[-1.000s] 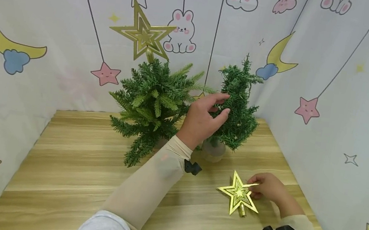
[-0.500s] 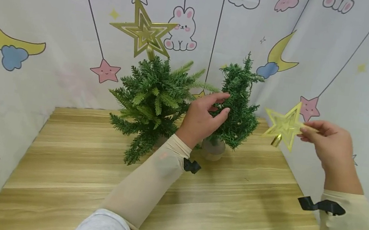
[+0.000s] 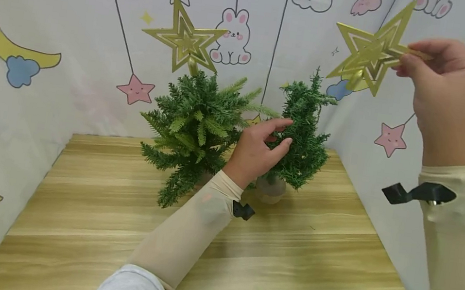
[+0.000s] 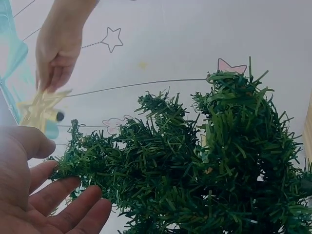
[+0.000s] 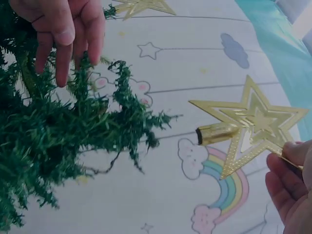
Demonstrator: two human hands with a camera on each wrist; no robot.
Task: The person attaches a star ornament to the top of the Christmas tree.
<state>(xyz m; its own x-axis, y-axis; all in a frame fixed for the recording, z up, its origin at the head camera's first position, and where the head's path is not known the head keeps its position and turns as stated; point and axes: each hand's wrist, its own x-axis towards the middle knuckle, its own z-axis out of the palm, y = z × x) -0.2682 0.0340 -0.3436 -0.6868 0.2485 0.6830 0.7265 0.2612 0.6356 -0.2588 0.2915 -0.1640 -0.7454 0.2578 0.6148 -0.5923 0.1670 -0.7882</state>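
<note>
My right hand (image 3: 452, 95) pinches one point of a gold star tree topper (image 3: 369, 55), up and to the right of the small right Christmas tree (image 3: 303, 144). The topper's hollow socket (image 5: 217, 133) faces that tree's tip, apart from it, in the right wrist view. Beside the same tree's left side is my left hand (image 3: 255, 150), fingers loosely bent and holding nothing. Whether its fingertips (image 4: 100, 209) touch the branches, I cannot tell. Left of it stands a fuller Christmas tree (image 3: 195, 125), bearing a second gold star topper (image 3: 188, 43) at its top.
Both trees stand towards the back of a wood-grain table (image 3: 95, 215). A pale round base (image 3: 270, 189) shows under the right tree. A printed white curtain (image 3: 95, 48) hangs close behind, and another runs along the right side.
My right hand has lifted the star topper off the table, first out to the right, then up above the right tree's height. My left hand has stayed in place.
</note>
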